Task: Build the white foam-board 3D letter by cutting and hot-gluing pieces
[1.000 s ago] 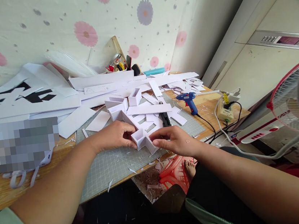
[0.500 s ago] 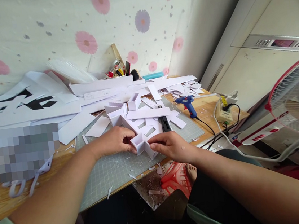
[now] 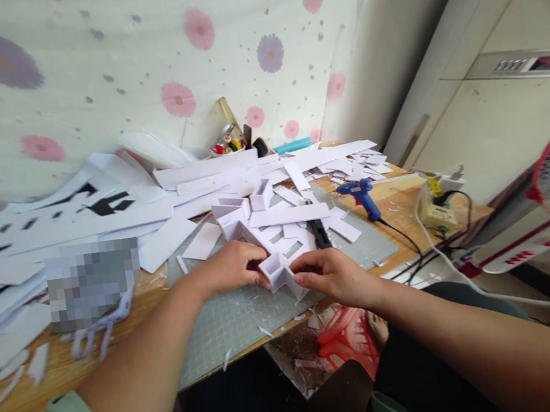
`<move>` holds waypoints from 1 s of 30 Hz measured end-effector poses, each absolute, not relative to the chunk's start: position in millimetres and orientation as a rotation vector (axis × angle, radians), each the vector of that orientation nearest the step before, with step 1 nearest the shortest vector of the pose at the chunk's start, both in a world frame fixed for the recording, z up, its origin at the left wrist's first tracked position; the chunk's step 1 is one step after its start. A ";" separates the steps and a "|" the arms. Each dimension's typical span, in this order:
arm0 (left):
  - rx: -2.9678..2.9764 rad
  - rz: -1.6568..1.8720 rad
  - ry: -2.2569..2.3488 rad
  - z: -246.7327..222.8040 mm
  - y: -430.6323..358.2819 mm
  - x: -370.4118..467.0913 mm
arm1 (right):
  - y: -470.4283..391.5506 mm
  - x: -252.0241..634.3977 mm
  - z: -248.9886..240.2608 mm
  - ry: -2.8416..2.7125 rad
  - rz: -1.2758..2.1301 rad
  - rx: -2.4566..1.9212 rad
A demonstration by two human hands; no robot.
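Note:
A white foam-board structure (image 3: 278,272) with small upright walls stands at the front of the grey cutting mat (image 3: 211,341). My left hand (image 3: 227,266) pinches its left wall between thumb and fingers. On the other side, my right hand (image 3: 334,277) grips the right-hand wall, thumb in front and fingertips behind. Further zigzag walls (image 3: 233,214) run back from the held corner, and a flat white strip (image 3: 289,215) lies across the pieces behind. Just beyond my right hand is a black tool (image 3: 319,234), partly covered by the strip.
A blue glue gun (image 3: 361,197) lies to the right, its cord running past a power strip (image 3: 438,209). White sheets (image 3: 120,215) and offcuts pile up at the left and back. A tool container (image 3: 230,146) stands by the wall. A blurred-out object (image 3: 94,282) sits left.
My view has turned slightly left and up, so the scene sits further right and lower. Both hands keep their hold on the foam-board structure, with little visible movement on the mat.

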State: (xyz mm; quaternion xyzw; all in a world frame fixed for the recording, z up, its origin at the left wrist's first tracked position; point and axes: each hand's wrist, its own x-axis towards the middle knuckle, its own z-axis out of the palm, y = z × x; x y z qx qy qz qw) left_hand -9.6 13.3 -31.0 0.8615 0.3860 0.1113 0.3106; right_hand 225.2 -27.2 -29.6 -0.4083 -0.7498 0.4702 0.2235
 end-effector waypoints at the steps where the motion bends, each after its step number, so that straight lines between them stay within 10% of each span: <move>1: 2.280 0.303 1.005 -31.1 12.7 -9.7 | -27.6 225.3 -29.2 -2.073 1.295 -1.133; 30: 2.565 0.321 1.272 -6.9 0.1 -12.2 | 51.8 264.5 -21.5 -2.441 0.057 -1.366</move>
